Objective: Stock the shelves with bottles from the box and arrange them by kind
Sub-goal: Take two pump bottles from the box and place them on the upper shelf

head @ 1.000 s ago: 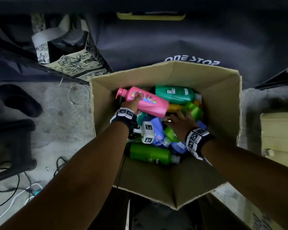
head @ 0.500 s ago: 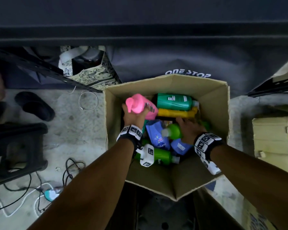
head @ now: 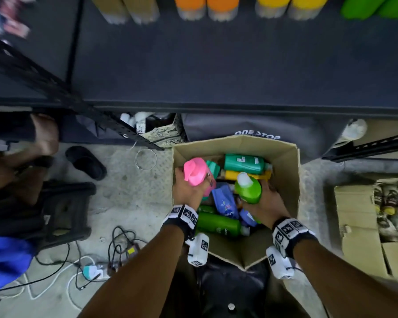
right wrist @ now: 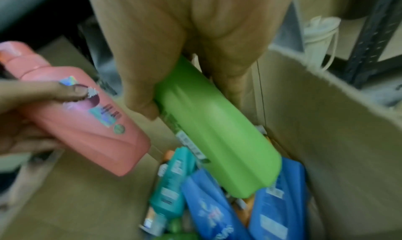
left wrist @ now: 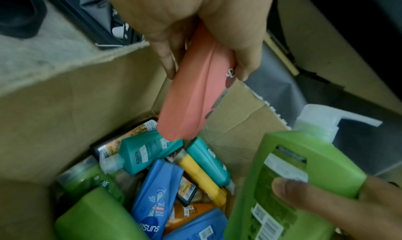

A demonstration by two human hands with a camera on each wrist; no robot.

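An open cardboard box (head: pixel 287 171) on the floor holds several bottles: teal, yellow, blue and dark green ones. My left hand (head: pixel 189 191) grips a pink bottle (head: pixel 195 172) upright above the box's left side; its pink body (left wrist: pixel 195 95) shows in the left wrist view. My right hand (head: pixel 267 203) grips a light green bottle (head: pixel 248 188) with a white cap above the box's middle, with its green body (right wrist: pixel 215 133) also in the right wrist view. A dark shelf (head: pixel 216 65) lies ahead, with orange, yellow and green bottles (head: pixel 287 5) standing at its back.
A black metal shelf post (head: pixel 55 88) slants at the left. On the floor to the left lie a black sandal (head: pixel 85 160), a black stool (head: pixel 62 210), cables and a power strip (head: pixel 92 270). A second cardboard box (head: pixel 359 226) stands at the right.
Both hands have risen with their bottles: the pink one turned upright, the light green one came up out of the pile. My head has tipped up, so the shelf came into view.
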